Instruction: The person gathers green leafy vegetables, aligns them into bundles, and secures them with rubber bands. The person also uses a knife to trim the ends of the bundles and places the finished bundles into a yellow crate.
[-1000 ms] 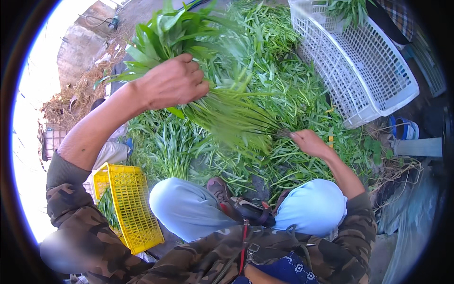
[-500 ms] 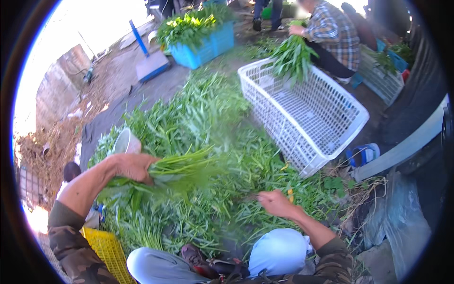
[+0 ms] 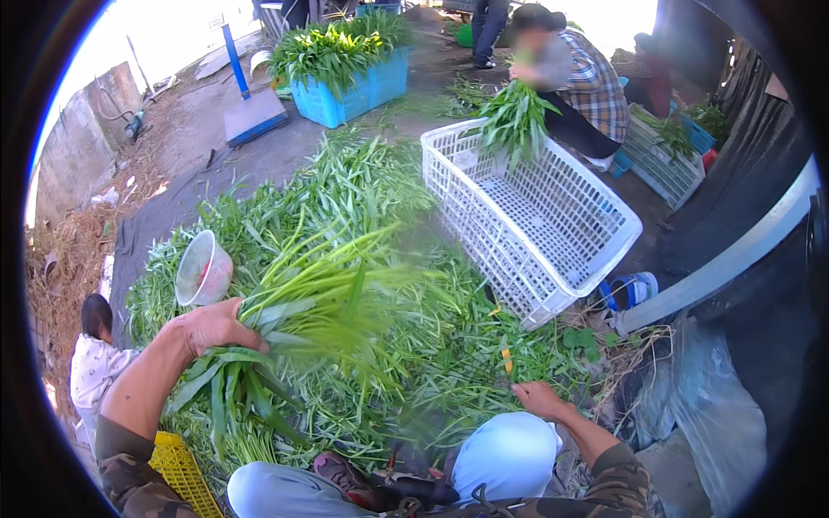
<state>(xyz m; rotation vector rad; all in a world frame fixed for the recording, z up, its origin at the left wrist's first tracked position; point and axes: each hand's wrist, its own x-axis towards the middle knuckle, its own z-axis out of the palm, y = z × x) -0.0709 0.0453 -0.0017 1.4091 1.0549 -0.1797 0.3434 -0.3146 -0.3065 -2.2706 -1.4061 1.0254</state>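
Left hand (image 3: 211,326) clenched round bundle of long green stalks (image 3: 319,289), raised above heap of greens (image 3: 380,198); right hand (image 3: 540,399) loosely open, empty, beside knee near heap; advisable to grip stems firmly, ends aligned, clear of white crate (image 3: 531,233).

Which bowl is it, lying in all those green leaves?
Find the big heap of green stalks spread over the ground. At its left edge, just above the person's left hand, lies a small pale bowl tipped on its side. It is the only round, non-green thing there.
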